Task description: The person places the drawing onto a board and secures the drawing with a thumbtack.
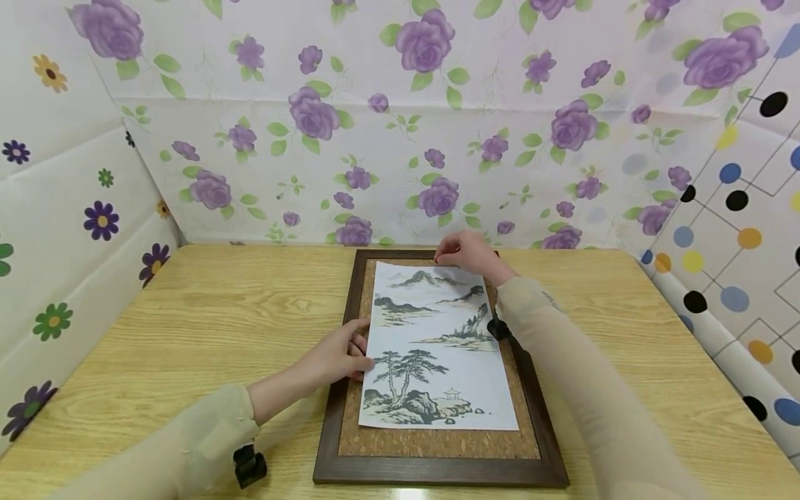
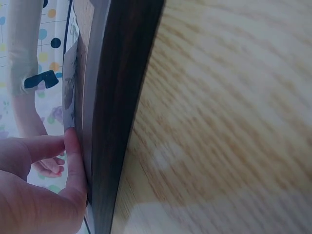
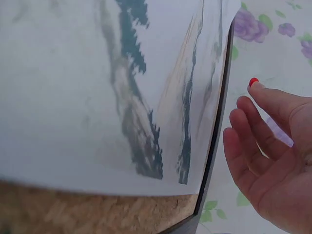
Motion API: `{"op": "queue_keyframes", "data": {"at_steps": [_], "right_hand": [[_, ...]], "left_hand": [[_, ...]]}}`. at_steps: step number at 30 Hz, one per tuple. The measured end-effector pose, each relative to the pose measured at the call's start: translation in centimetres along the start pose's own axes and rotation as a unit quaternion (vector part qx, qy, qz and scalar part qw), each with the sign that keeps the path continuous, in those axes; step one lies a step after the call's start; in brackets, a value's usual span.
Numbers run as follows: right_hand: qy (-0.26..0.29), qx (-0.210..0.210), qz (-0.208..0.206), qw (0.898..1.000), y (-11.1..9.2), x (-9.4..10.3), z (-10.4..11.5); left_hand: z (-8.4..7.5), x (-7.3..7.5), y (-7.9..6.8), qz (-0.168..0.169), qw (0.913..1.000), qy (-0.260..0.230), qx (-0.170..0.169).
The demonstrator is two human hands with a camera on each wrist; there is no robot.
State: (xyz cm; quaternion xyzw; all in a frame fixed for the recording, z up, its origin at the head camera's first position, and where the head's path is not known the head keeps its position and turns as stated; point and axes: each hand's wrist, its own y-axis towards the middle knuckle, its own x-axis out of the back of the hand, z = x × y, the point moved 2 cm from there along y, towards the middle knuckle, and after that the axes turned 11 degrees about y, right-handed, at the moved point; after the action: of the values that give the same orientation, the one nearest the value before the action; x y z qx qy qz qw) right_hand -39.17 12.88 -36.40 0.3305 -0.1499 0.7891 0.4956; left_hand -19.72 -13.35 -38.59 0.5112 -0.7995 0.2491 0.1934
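Note:
A sheet of paper printed with an ink landscape (image 1: 469, 389) lies on a cork board (image 1: 437, 442) in a dark wooden frame (image 1: 437, 471). My left hand (image 1: 337, 353) pinches the paper's left edge between thumb and fingers, over the frame's left side. In the left wrist view that hand (image 2: 44, 190) is seen close beside the frame's dark edge. Above the paper's top edge, my right hand (image 1: 469, 253) pinches a small red pin (image 3: 253, 81) at its fingertips. The right wrist view shows this hand (image 3: 273, 151) apart from the paper, its other fingers loosely bent.
The frame lies on a wood-grain table (image 1: 250, 305). Behind it rises a backdrop with purple roses (image 1: 425, 42). Flowered sheeting (image 1: 100, 222) borders the left, and dotted sheeting (image 1: 737, 236) the right. Dark devices (image 1: 250, 465) are strapped at both wrists.

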Motion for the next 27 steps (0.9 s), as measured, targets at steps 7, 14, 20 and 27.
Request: {"op": "queue_keyframes", "data": {"at_steps": [7,14,20,27], "right_hand": [[0.008,-0.022,0.016,1.000,0.6,-0.7,-0.3],[-0.011,-0.024,0.022,0.999,0.8,-1.4,-0.7],[-0.034,-0.028,0.039,0.998,1.0,-1.8,-1.1],[-0.047,-0.031,0.058,0.997,1.1,-2.0,-0.9]], "left_hand": [[0.0,0.0,0.0,-0.002,1.0000,0.006,0.002],[0.0,-0.1,0.2,0.002,0.9999,0.008,0.006],[0.1,-0.1,0.3,0.004,0.9999,0.011,0.008],[0.0,-0.1,0.3,0.004,0.9998,0.018,0.008]]}}
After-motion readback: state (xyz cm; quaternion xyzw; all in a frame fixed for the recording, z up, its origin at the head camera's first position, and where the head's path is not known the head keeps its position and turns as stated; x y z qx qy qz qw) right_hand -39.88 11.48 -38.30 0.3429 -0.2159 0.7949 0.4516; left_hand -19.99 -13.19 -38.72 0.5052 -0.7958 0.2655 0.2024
